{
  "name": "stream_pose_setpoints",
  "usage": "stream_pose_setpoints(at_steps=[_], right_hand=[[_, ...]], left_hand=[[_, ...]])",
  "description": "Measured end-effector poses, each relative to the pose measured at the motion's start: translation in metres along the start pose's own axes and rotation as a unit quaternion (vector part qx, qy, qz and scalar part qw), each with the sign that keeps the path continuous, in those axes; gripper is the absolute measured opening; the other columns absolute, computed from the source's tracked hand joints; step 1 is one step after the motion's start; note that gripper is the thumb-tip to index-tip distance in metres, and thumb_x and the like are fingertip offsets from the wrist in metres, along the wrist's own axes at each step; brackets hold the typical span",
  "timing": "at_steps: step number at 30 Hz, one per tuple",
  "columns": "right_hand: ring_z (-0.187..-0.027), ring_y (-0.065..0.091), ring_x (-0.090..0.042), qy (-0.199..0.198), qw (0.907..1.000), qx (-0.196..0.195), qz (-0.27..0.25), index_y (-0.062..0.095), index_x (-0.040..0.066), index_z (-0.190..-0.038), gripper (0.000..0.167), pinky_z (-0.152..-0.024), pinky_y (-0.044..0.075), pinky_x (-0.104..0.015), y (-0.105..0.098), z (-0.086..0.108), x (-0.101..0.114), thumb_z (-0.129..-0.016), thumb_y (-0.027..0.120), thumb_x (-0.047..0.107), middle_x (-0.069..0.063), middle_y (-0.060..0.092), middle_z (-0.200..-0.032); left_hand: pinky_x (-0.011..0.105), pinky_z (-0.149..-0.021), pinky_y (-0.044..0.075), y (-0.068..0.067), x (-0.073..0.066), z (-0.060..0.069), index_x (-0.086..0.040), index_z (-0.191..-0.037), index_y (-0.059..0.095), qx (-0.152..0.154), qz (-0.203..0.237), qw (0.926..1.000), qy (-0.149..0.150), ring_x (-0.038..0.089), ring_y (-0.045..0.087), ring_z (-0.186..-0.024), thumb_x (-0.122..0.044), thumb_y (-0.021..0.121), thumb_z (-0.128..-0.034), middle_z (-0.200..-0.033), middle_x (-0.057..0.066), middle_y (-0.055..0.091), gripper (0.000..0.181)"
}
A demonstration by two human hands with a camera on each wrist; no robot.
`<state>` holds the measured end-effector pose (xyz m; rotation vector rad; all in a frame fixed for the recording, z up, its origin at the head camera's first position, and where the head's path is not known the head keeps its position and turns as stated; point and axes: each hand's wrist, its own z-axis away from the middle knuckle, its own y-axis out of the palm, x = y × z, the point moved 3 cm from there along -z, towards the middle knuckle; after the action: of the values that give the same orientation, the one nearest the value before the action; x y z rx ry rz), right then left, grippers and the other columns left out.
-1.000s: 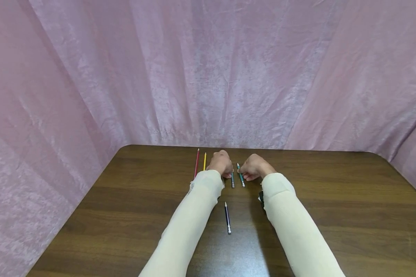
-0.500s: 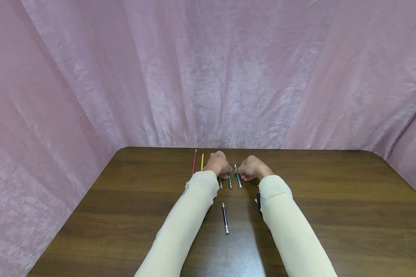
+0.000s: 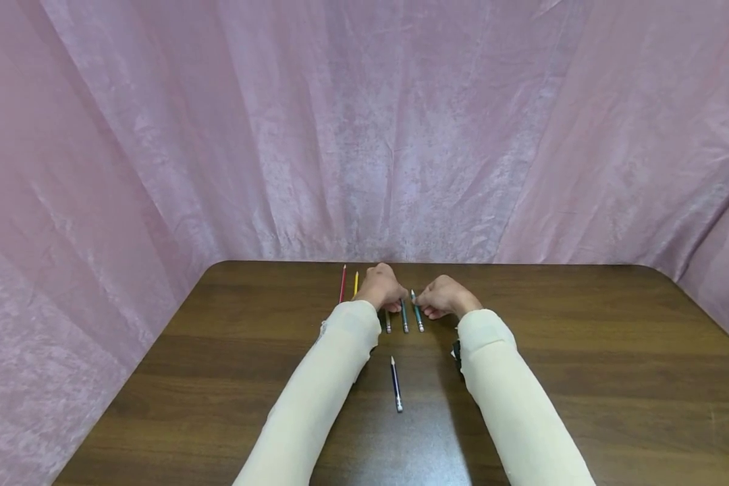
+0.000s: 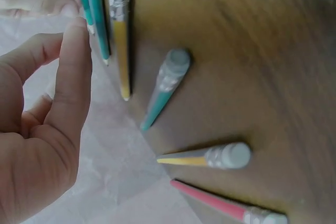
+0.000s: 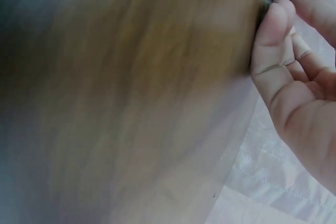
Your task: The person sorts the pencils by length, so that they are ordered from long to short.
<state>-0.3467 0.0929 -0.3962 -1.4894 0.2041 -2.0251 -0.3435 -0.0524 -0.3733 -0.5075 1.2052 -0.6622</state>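
Observation:
In the head view my left hand point(image 3: 381, 287) reaches to the back of the table, over several pencils laid side by side. Its thumb and index fingertips meet beside two teal pencils, the nearer one a blue-green pencil point(image 3: 405, 322); whether they grip it is unclear. My right hand point(image 3: 445, 297) pinches a teal pencil point(image 3: 417, 313) just to the right, near its sharpened end. In the left wrist view a gold pencil point(image 4: 121, 51), another teal pencil point(image 4: 160, 100), a yellow pencil point(image 4: 199, 158) and a red pencil point(image 4: 215, 200) fan out, eraser ends toward the camera.
A dark blue pencil point(image 3: 396, 385) lies apart, between the forearms and nearer the body. All lie on a brown wooden table point(image 3: 231, 378). Pink curtains point(image 3: 364, 135) hang behind the table's back edge and along its left side.
Both hands stay at the same pencils. The teal pencil under the right hand has turned slightly more in line with its neighbour. The view has shifted slightly.

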Motion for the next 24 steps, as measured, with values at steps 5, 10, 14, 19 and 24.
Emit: stream_pose_setpoints(at_steps=[5, 10, 14, 19, 24], right_hand=[[-0.052, 0.054, -0.007, -0.006, 0.9996, -0.007, -0.027, 0.065, -0.009, -0.094, 0.014, -0.052, 0.055, -0.018, -0.002, 0.003, -0.001, -0.096, 0.064, 0.006, -0.003, 0.057, -0.066], [-0.053, 0.056, -0.007, -0.031, 0.9993, -0.014, 0.016, 0.066, -0.012, -0.096, 0.02, -0.055, 0.058, -0.021, -0.007, 0.013, 0.007, -0.097, 0.062, 0.007, -0.003, 0.058, -0.065], [-0.057, 0.059, -0.01, -0.067, 0.9953, -0.014, 0.069, 0.067, -0.013, -0.099, 0.024, -0.063, 0.062, -0.028, -0.015, 0.027, 0.017, -0.097, 0.063, 0.011, -0.005, 0.061, -0.068], [-0.06, 0.062, -0.012, -0.107, 0.9884, 0.012, 0.108, 0.068, -0.012, -0.095, 0.023, -0.063, 0.063, -0.031, -0.01, 0.051, 0.023, -0.096, 0.065, 0.011, -0.006, 0.062, -0.07], [-0.057, 0.063, -0.013, -0.133, 0.9811, 0.035, 0.137, 0.068, -0.004, -0.083, 0.02, -0.06, 0.063, -0.034, 0.012, 0.078, 0.026, -0.093, 0.07, 0.013, -0.005, 0.063, -0.066]], left_hand=[[0.025, -0.054, 0.06, -0.004, -0.001, 0.002, 0.002, -0.075, 0.068, 0.003, 0.014, 0.9999, 0.001, 0.012, 0.062, -0.044, -0.007, 0.072, -0.0899, -0.059, 0.009, 0.067, 0.018], [0.027, -0.058, 0.062, -0.012, -0.004, 0.011, 0.007, -0.084, 0.074, 0.011, 0.037, 0.9986, 0.037, 0.02, 0.071, -0.059, -0.007, 0.072, -0.0902, -0.064, 0.011, 0.07, 0.016], [0.026, -0.06, 0.062, -0.025, -0.003, 0.024, 0.009, -0.093, 0.075, 0.025, 0.062, 0.9944, 0.082, 0.028, 0.074, -0.075, -0.008, 0.071, -0.0909, -0.072, 0.015, 0.072, 0.018], [0.03, -0.064, 0.063, -0.041, 0.003, 0.041, 0.005, -0.089, 0.075, 0.028, 0.052, 0.9903, 0.125, 0.027, 0.074, -0.074, -0.011, 0.071, -0.0924, -0.079, 0.018, 0.073, 0.017], [0.034, -0.066, 0.064, -0.054, 0.014, 0.058, 0.0, -0.085, 0.075, 0.029, 0.04, 0.989, 0.139, 0.024, 0.073, -0.07, -0.012, 0.071, -0.092, -0.077, 0.016, 0.073, 0.015]])
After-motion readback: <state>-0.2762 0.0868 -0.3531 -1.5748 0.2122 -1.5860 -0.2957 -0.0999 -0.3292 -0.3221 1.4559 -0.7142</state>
